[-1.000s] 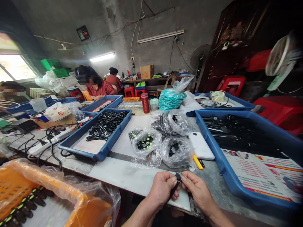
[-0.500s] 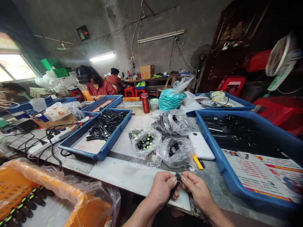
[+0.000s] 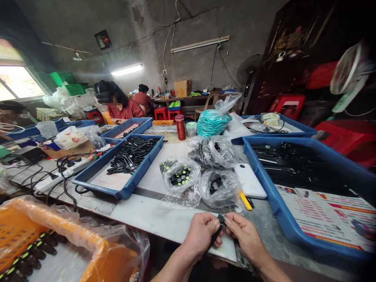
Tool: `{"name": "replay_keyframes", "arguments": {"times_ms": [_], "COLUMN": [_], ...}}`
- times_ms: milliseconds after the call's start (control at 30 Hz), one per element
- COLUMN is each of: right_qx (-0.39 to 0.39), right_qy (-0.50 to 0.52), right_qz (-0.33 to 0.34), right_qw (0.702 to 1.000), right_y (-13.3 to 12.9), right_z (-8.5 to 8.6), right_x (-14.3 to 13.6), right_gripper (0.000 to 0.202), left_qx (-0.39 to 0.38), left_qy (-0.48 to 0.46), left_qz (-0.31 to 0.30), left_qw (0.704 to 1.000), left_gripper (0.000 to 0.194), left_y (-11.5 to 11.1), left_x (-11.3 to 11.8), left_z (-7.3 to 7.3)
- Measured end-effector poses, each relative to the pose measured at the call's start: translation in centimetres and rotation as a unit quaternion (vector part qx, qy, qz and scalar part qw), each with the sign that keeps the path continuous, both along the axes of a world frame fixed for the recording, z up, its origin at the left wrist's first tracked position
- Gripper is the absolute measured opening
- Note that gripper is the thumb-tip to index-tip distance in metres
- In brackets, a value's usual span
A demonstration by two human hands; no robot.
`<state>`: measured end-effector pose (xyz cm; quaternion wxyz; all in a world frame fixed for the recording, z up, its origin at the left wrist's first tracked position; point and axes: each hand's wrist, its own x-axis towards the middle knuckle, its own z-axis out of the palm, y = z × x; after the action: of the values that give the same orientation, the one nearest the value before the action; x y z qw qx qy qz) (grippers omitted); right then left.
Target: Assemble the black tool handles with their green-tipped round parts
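Note:
My left hand (image 3: 201, 232) is closed around a slim black plastic part (image 3: 220, 220), its rounded end poking up past the thumb. Pinched together right beside that end are the fingertips of my right hand (image 3: 243, 232); whatever lies between them is too small to make out. Both hands are over the front edge of a white board (image 3: 158, 217). Just beyond them sit an open clear bag of small black pieces (image 3: 219, 190) and another bag of black and yellow-green round pieces (image 3: 180, 176). A yellow-handled cutter (image 3: 245, 201) lies near my right hand.
Blue trays of black parts flank the work area, one at left (image 3: 117, 192) and one at right (image 3: 277, 203). An orange basket (image 3: 96, 239) stands at lower left. A white phone (image 3: 249, 181), a red bottle (image 3: 180, 128) and a bag of teal pieces (image 3: 213, 123) are farther back. Co-workers sit beyond.
My hands stay in almost the same place, with the black part still in the left one. The fingers have shifted only very slightly.

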<state>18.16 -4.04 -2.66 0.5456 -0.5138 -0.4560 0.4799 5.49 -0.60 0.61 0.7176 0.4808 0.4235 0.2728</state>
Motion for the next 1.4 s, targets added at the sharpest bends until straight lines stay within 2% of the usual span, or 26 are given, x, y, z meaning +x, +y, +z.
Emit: {"name": "replay_keyframes", "arguments": {"times_ms": [1033, 1400], "right_qx": [0.001, 0.000], "right_qy": [-0.020, -0.026], "right_qz": [-0.002, -0.006], "right_qw": [1.000, 1.000], "right_y": [0.14, 0.09], "right_z": [-0.22, -0.16], "right_x": [0.03, 0.00], "right_gripper": [0.040, 0.041], "left_qx": [-0.002, -0.008], "left_qy": [0.006, 0.007], "left_qz": [0.008, 0.010], "left_qw": [1.000, 1.000], "left_gripper": [0.032, 0.036], "left_y": [-0.01, -0.04], "left_x": [0.03, 0.07], "left_z": [0.28, 0.52]}}
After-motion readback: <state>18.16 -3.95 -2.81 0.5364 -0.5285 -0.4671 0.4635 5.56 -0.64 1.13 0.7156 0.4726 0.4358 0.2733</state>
